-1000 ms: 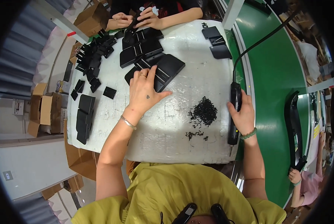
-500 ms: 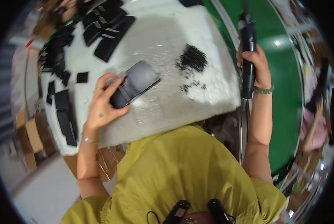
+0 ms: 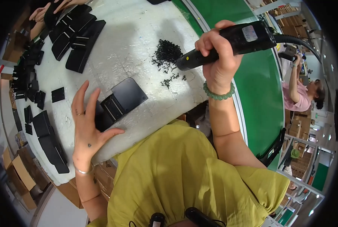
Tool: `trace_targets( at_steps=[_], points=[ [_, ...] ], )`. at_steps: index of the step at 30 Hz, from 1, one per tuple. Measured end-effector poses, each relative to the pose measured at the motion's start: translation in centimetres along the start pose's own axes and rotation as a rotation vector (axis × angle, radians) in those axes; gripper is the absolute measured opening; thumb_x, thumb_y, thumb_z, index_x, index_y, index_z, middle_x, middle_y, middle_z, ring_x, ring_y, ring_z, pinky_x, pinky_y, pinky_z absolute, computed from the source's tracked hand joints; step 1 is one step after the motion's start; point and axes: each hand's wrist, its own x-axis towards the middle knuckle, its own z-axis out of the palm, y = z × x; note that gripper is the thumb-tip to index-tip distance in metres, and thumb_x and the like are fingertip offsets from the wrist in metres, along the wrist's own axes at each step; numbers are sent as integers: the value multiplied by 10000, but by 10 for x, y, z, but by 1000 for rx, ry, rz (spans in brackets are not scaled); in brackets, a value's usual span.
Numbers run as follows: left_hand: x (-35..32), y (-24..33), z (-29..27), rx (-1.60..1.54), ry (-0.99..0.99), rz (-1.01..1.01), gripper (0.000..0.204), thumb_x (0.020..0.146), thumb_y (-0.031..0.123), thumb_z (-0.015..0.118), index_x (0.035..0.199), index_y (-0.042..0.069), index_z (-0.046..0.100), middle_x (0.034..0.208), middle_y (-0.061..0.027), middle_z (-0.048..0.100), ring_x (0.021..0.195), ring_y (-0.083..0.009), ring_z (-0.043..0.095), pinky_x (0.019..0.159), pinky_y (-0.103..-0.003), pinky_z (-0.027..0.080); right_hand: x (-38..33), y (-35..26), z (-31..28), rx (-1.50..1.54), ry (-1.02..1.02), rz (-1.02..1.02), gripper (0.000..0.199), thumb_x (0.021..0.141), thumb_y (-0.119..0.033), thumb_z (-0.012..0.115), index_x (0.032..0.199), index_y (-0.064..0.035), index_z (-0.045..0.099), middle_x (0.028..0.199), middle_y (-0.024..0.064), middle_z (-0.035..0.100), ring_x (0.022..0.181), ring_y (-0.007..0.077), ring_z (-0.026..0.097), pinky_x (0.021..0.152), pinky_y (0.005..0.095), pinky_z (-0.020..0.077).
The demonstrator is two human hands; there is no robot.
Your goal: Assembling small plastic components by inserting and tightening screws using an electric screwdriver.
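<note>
My left hand [image 3: 88, 130] lies at the near left of the white work surface, thumb and fingers spread wide. It is beside a black plastic part [image 3: 129, 95] with a smooth flat panel and a slotted middle; the hand covers some of its left end. In my right hand [image 3: 222, 60] is a black corded electric screwdriver [image 3: 252, 37], gripped round its body and tilted with its nose down to the left. The nose is by a pile of small black screws [image 3: 167, 51], some scattered below it. Whether the tip touches a screw cannot be made out.
Several black parts [image 3: 75, 41] are stacked at the far left, with more along the left edge. A small black square [image 3: 58, 94] lies nearer. Another person's hands [image 3: 40, 13] are at the far left. Beyond the right edge runs a green surface [image 3: 257, 109].
My right hand has swung the screwdriver left, from over the green surface to the screws, turning its nose inward. My left fingers have spread away from the black part. The view has shifted.
</note>
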Motion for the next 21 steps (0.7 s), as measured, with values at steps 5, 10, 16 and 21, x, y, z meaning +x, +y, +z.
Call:
trace_targets(
  at_steps=[5,10,16,21],
  points=[
    [9,12,-4,19,87,-12,576,593,270,809,1098,70,615,1273,-122,487,1210,-356,396,997,-432,342,3,9,-10,12,-3,39,247,738,15,545,967,43,456,626,66,477,456,142,456,464,282,412],
    [42,29,9,-64,98,54,368,633,155,774,968,57,656,1058,-94,587,1109,-346,480,906,-409,409,7,16,-17,47,35,78,244,738,21,543,965,39,457,651,77,489,462,144,459,467,283,411],
    [91,44,42,-143,122,179,220,665,119,746,862,60,670,830,-67,611,991,-309,524,859,-401,402,4,-9,-10,89,-67,15,269,769,-28,502,1033,-8,455,639,55,440,485,130,415,525,297,392],
    [126,48,78,-152,55,303,170,695,120,724,853,70,687,796,-42,630,988,-265,530,899,-406,372,5,-23,-3,227,-159,-49,311,786,-12,491,1086,-10,412,631,69,455,481,127,396,500,283,387]
  ],
)
